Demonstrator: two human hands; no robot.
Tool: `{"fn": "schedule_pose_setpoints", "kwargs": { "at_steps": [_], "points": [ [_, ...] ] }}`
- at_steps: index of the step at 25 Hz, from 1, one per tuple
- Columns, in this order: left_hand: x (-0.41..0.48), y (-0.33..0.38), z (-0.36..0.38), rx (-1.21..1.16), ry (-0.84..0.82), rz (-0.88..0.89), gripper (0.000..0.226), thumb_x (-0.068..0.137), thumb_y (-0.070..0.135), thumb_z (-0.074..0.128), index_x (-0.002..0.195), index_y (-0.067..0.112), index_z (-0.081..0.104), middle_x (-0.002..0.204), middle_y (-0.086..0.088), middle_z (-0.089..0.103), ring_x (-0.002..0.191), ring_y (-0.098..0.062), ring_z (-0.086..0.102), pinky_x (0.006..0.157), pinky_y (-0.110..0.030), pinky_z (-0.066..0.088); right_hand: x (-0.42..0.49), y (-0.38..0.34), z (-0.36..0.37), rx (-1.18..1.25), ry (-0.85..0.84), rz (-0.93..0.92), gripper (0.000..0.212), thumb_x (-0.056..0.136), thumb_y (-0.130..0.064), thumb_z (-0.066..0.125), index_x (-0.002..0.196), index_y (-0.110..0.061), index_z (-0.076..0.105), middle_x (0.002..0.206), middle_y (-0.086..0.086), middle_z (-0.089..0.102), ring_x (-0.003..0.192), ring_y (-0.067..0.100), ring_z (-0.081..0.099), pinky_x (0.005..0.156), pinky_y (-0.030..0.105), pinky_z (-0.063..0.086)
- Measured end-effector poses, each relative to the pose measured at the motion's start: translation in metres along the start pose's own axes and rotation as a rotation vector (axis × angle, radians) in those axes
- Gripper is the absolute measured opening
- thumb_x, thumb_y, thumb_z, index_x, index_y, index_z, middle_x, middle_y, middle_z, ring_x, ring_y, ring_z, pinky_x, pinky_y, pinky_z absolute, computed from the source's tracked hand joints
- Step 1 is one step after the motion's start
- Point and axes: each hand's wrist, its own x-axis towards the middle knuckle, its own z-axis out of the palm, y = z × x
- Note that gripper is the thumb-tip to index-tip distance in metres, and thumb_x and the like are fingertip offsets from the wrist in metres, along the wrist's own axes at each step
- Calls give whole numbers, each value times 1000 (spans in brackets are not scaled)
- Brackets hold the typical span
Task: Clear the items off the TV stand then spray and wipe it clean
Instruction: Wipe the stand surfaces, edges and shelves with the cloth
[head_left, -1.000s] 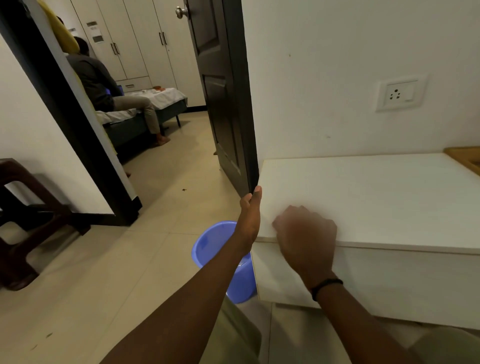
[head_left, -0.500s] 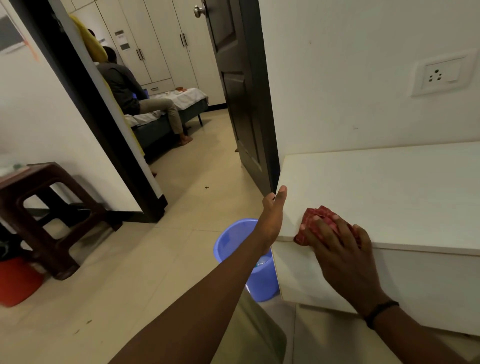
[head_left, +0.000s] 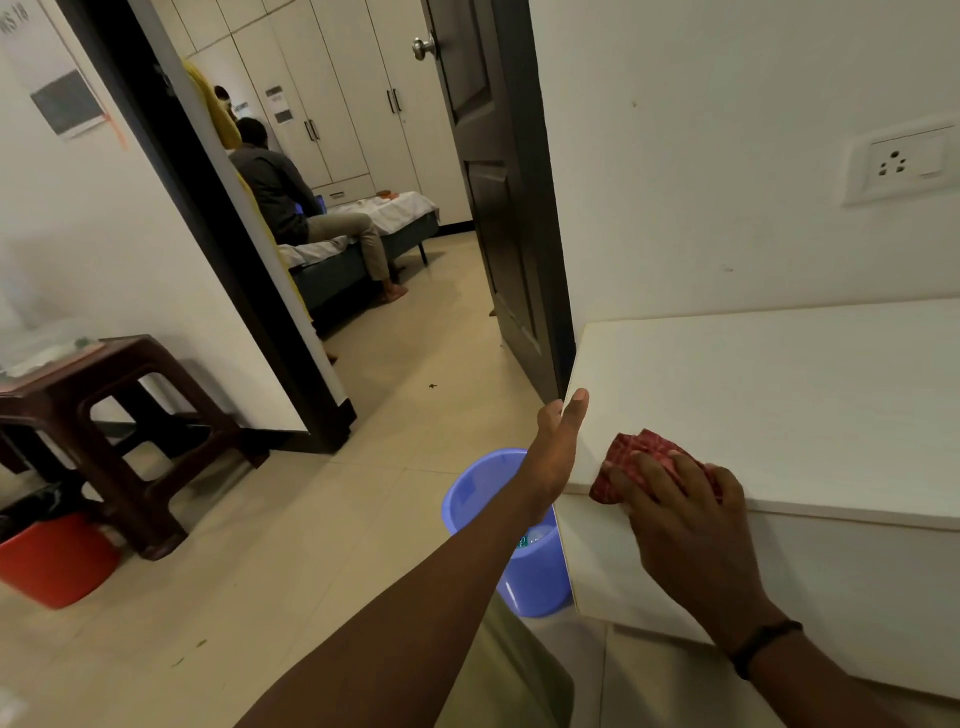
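Head view. White TV stand (head_left: 779, 395) against the wall, below a wall socket (head_left: 904, 163). Red checked cloth (head_left: 641, 451) lies bunched on the stand's front-left corner. Right hand (head_left: 680, 512) lies over it, fingers spread and fairly straight, pressing it down, not clenched. Left hand (head_left: 558, 447) is flat against the stand's left edge, fingers together and extended, gripping nothing. Blue bucket (head_left: 467, 493) stands on the floor just beside that end. Brown stool (head_left: 119, 395) and orange tub (head_left: 52, 561) are far left.
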Motion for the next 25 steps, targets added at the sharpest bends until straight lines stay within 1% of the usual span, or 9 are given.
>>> {"fn": "schedule_pose_setpoints", "kwargs": {
  "at_steps": [2,5,8,11,13,15,18,21,25],
  "points": [
    [2,-2,4,42,-4,12,80,99,72,32,162,26,16,166,-2,28,150,-25,32,120,-43,29,9,-18,-3,1,-31,45,44,86,-20,62,130,-18,66,128,12,65,117,40,56,97,54,39],
    [2,-2,8,55,16,25,78,98,71,32,161,27,18,164,-3,31,147,-26,37,118,-42,33,27,-40,-10,68,-89,73,40,85,-23,61,124,-20,69,123,8,68,114,38,60,94,51,41],
    [-1,-3,12,50,40,25,79,98,72,34,160,26,19,162,-4,34,145,-27,39,120,-44,35,24,-28,-21,95,-96,35,41,85,-22,68,126,-20,69,123,8,69,111,36,63,91,49,45],
    [2,-5,10,8,22,32,84,95,76,33,161,26,16,164,-2,30,148,-25,34,118,-43,30,-2,7,-28,36,-49,-18,44,89,-25,61,131,-19,68,131,11,67,115,37,62,93,51,43],
    [2,-6,10,-22,13,36,87,94,79,33,161,28,15,165,0,27,149,-23,31,117,-42,28,-17,25,-32,1,-49,9,45,92,-29,57,134,-19,66,136,12,64,121,39,58,97,52,39],
    [2,-7,12,-4,21,38,88,93,80,33,162,28,15,165,1,29,149,-23,32,119,-43,28,-17,17,-27,-35,-35,66,44,93,-29,58,134,-17,65,136,14,63,122,42,56,99,54,39],
    [2,-7,15,-30,61,52,81,96,75,35,158,24,25,156,-4,43,141,-26,45,120,-46,34,14,-30,-14,-14,-27,48,35,96,-20,59,130,-20,65,132,9,64,122,39,58,95,50,41],
    [2,-3,10,-169,89,48,67,102,65,34,150,18,39,139,-10,59,126,-28,58,113,-48,44,25,-52,-5,4,-51,-8,41,93,-12,57,132,-25,62,131,2,63,120,34,58,92,45,39],
    [-2,-6,4,-216,77,12,76,99,71,31,161,27,19,161,-4,38,145,-27,41,122,-51,32,-8,13,-15,-39,-34,-25,55,88,-7,65,138,-27,59,139,4,60,124,35,55,98,49,37]
  ]
}}
